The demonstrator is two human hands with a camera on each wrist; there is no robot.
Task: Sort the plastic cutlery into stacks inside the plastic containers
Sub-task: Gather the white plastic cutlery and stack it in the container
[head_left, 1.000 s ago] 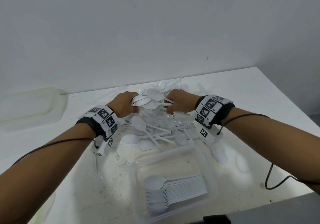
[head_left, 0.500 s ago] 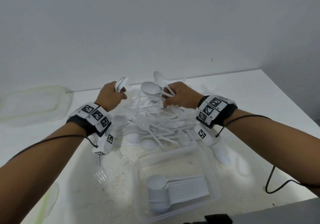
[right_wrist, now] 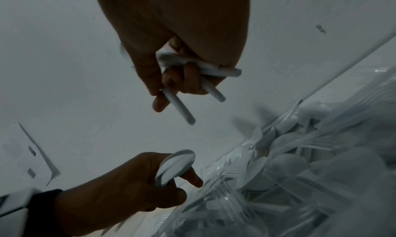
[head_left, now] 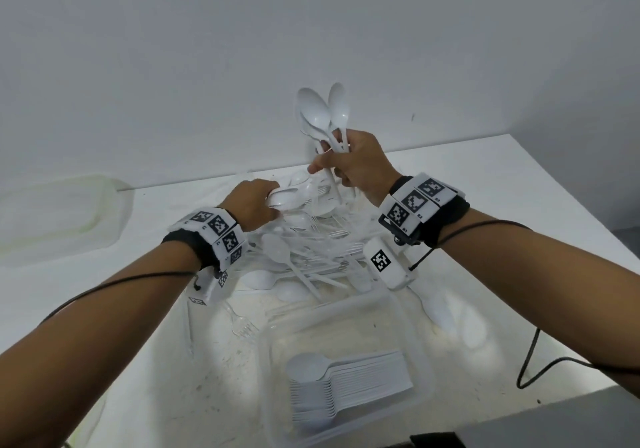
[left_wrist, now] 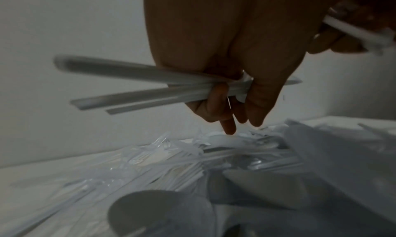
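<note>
spoons up out of the heap

my right hand [head_left: 356, 167] has just lifted clear of the pile with 3 white spoons [head_left: 323, 115], fingers curled round their handles, bowls fanned upward at 12 o'clock. half a second back that hand was low in the pile. my left hand [head_left: 254, 205] has dropped back toward the heap, at 9 o'clock of the right, and grips a nested few spoons [head_left: 284, 198], their handles splaying out behind the palm.

the loose cutlery pile [head_left: 311, 246] of spoons and clear forks lies between my wrists. at 6 o'clock the clear container [head_left: 420, 354] holds the spoon stack [head_left: 346, 381]. i judge the picking is done for this round: next the 2 bunches need squaring together, then adding to that stack.
</note>
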